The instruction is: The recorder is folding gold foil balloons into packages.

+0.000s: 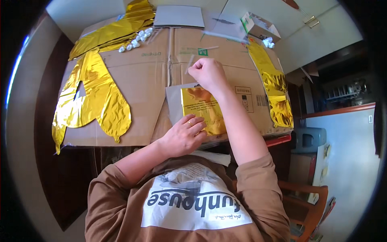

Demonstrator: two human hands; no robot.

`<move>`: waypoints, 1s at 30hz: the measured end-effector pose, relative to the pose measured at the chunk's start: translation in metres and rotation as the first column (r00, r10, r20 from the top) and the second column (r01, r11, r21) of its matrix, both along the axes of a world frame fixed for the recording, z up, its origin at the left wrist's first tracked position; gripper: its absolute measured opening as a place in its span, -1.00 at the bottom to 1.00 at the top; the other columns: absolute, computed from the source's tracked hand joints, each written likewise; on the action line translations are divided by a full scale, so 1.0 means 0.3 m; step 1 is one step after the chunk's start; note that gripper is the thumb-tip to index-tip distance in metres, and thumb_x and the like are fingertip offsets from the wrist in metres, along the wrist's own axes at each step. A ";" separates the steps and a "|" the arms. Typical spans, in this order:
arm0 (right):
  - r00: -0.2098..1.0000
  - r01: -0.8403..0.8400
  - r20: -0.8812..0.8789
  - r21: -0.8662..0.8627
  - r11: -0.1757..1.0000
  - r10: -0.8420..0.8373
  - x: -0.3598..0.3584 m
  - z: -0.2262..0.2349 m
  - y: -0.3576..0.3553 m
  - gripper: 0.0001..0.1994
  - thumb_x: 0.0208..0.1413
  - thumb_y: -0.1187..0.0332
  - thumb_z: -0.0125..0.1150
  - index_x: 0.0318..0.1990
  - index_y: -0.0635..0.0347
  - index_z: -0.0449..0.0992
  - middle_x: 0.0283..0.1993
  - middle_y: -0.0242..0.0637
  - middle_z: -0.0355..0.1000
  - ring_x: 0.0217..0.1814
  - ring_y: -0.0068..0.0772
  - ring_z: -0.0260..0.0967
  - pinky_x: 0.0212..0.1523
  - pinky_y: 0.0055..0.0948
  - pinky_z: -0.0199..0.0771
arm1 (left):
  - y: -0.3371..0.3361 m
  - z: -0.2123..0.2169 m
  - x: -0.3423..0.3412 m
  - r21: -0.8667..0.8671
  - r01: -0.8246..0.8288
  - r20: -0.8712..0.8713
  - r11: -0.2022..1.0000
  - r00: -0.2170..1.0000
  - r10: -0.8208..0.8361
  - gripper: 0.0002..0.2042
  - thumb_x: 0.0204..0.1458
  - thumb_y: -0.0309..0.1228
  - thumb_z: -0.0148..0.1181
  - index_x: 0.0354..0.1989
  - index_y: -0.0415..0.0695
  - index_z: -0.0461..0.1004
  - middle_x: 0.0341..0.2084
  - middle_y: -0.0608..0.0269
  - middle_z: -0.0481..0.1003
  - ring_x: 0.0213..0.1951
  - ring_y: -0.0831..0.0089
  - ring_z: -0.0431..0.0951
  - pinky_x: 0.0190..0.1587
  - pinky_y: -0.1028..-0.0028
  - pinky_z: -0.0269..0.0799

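Observation:
A folded gold foil balloon (pixel 197 105) lies in front of me, partly over a pale grey sheet (pixel 173 103) on the cardboard. My left hand (pixel 184 135) is closed on its lower left edge with fingers bent over the foil; the thumb is hidden. Above the balloon's top edge, my right hand (pixel 208 76) is closed in a pinch. A thin translucent straw (pixel 191 60) shows at its fingertips, seemingly held there. My right forearm covers part of the balloon's right side.
An unfolded gold letter-shaped balloon (pixel 109 117) lies left, with more gold foil (pixel 105 38) behind. Several white knobbly pieces (pixel 139 39) sit beside it. Another gold balloon (pixel 272 84) lines the right edge, near an open box (pixel 260 27). A grey panel (pixel 178 17) stands at the back.

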State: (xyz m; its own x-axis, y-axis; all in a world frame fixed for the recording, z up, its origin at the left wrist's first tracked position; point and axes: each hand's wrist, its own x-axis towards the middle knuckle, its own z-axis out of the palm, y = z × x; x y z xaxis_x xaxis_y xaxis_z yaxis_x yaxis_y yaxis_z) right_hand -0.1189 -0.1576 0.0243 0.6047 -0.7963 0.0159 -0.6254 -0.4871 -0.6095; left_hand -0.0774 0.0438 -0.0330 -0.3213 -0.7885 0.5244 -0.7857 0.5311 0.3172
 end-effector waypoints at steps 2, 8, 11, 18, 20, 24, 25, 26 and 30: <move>0.963 0.016 -0.268 -0.011 1.000 -0.018 0.050 0.015 -0.012 -0.74 -0.06 0.22 0.35 -0.31 0.23 0.70 -0.27 0.05 0.62 -0.11 0.01 0.62 -0.04 -0.18 0.61 | 0.005 0.012 -0.002 0.011 -0.014 0.007 1.000 1.000 0.014 -0.78 -0.06 -0.42 0.36 -0.24 -0.15 0.50 -0.07 0.12 0.50 0.10 0.15 0.50 0.22 0.08 0.39; 0.934 0.002 -0.354 -0.147 0.989 -0.055 0.115 -0.021 -0.045 -0.67 -0.03 0.22 0.34 -0.17 0.27 0.69 -0.17 0.02 0.64 -0.04 0.04 0.61 0.00 -0.16 0.61 | 0.007 0.021 -0.004 0.013 -0.019 -0.031 1.000 0.999 0.019 -0.78 -0.05 -0.43 0.38 -0.25 -0.15 0.49 -0.05 0.11 0.51 0.10 0.14 0.50 0.23 0.09 0.39; 0.939 -0.078 -0.342 -0.103 0.992 0.039 0.076 -0.019 -0.073 -0.74 -0.01 0.27 0.35 -0.23 0.27 0.67 -0.18 0.00 0.64 -0.13 -0.02 0.63 -0.09 -0.21 0.62 | 0.004 0.016 -0.001 0.026 -0.006 -0.038 1.000 0.999 0.007 -0.79 -0.05 -0.44 0.37 -0.25 -0.15 0.50 -0.04 0.10 0.51 0.09 0.13 0.51 0.23 0.08 0.39; 0.948 -0.053 0.317 0.063 0.997 0.030 -0.595 0.118 0.168 -0.95 0.13 0.52 0.25 -0.29 0.26 0.49 -0.46 -0.30 0.47 -0.41 -0.58 0.46 -0.35 -0.47 0.49 | 0.019 0.029 -0.015 0.007 -0.015 -0.122 1.000 0.992 0.015 -0.82 -0.01 -0.56 0.34 -0.23 -0.20 0.52 -0.11 0.07 0.56 0.11 0.06 0.57 0.26 0.05 0.42; 0.968 -0.047 0.247 0.035 0.998 0.037 -0.733 0.060 0.312 -0.91 0.07 0.56 0.29 -0.32 0.25 0.48 -0.44 -0.29 0.47 -0.43 -0.46 0.48 -0.36 -0.42 0.50 | 0.023 0.027 -0.018 -0.007 -0.031 -0.157 0.999 0.987 0.029 -0.82 0.00 -0.57 0.34 -0.22 -0.20 0.52 -0.11 0.07 0.56 0.12 0.06 0.56 0.28 0.05 0.41; 0.973 -0.042 0.210 -0.254 0.966 0.097 -0.800 -0.046 0.476 -0.79 -0.10 0.62 0.35 -0.33 0.18 0.45 -0.40 -0.25 0.41 -0.39 -0.15 0.47 -0.34 -0.28 0.53 | 0.032 0.022 -0.017 0.020 -0.036 -0.206 0.999 0.978 0.039 -0.76 0.00 -0.62 0.33 -0.17 -0.20 0.46 -0.10 0.06 0.54 0.13 0.06 0.56 0.29 0.03 0.40; 0.970 -0.071 0.190 -0.382 0.921 0.154 -0.779 -0.059 0.486 -0.78 -0.10 0.63 0.33 -0.32 0.16 0.44 -0.40 -0.25 0.40 -0.39 -0.16 0.46 -0.35 -0.26 0.52 | 0.033 0.027 -0.020 0.017 -0.039 -0.195 0.999 0.980 0.041 -0.75 0.01 -0.64 0.31 -0.15 -0.20 0.44 -0.10 0.07 0.54 0.12 0.06 0.56 0.29 0.02 0.40; 0.971 -0.082 0.162 -0.466 0.881 0.176 -0.755 -0.070 0.488 -0.78 -0.10 0.61 0.34 -0.34 0.16 0.42 -0.38 -0.25 0.39 -0.40 -0.16 0.45 -0.37 -0.24 0.52 | 0.034 0.027 -0.023 0.020 -0.041 -0.195 0.999 0.980 0.044 -0.76 0.02 -0.64 0.31 -0.16 -0.20 0.44 -0.10 0.07 0.54 0.12 0.06 0.56 0.29 0.02 0.40; 0.991 0.015 0.117 -0.558 0.829 0.060 -0.667 -0.110 0.426 -0.78 -0.03 0.55 0.37 -0.35 0.15 0.39 -0.37 -0.23 0.39 -0.40 -0.14 0.45 -0.37 -0.22 0.51 | 0.030 0.029 -0.031 0.014 -0.046 -0.181 0.999 0.982 0.047 -0.77 0.03 -0.63 0.32 -0.17 -0.20 0.43 -0.10 0.08 0.53 0.12 0.08 0.56 0.28 0.03 0.40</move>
